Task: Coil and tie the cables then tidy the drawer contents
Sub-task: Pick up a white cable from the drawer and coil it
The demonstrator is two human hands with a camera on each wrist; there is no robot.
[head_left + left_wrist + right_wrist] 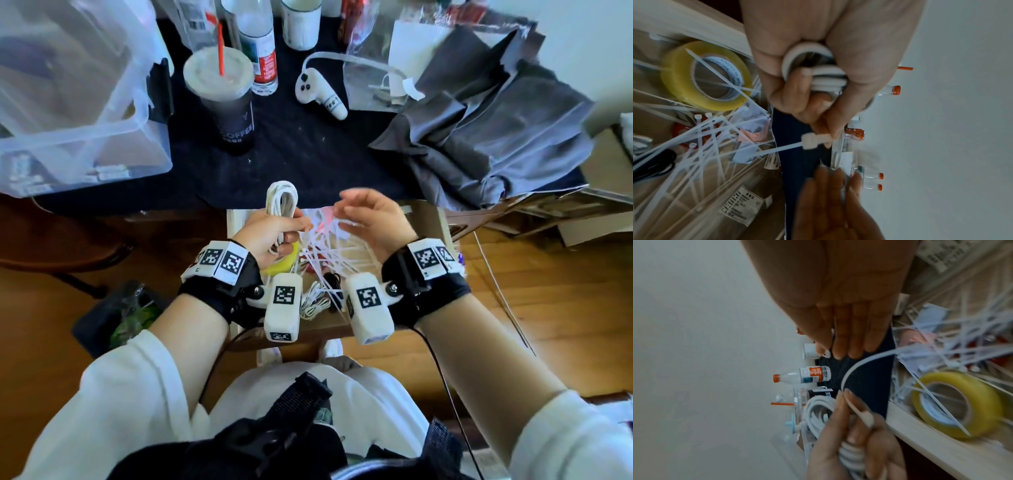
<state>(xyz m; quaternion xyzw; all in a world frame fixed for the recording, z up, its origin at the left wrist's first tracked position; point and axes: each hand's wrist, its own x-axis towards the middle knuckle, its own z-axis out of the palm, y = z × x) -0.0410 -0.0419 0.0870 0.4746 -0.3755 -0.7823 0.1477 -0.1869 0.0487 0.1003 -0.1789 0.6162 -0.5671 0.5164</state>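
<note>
**Coiled cable held over an open drawer**

Wooden flooring surrounds an open drawer (430, 219) below a dark-clothed table. Above the drawer, the left hand (274, 236) clenches one coiled white cable (282, 198). Only the left wrist view shows that hand also pinching a zip tie (812, 142) by its head. The right hand (373, 219) hovers just right, fingers relaxed, grasping nothing. Underneath lie loose zip ties (329, 253), too tangled to count, and one yellow tape roll (705, 76). Farther back stands one coffee cup (227, 102).
</note>
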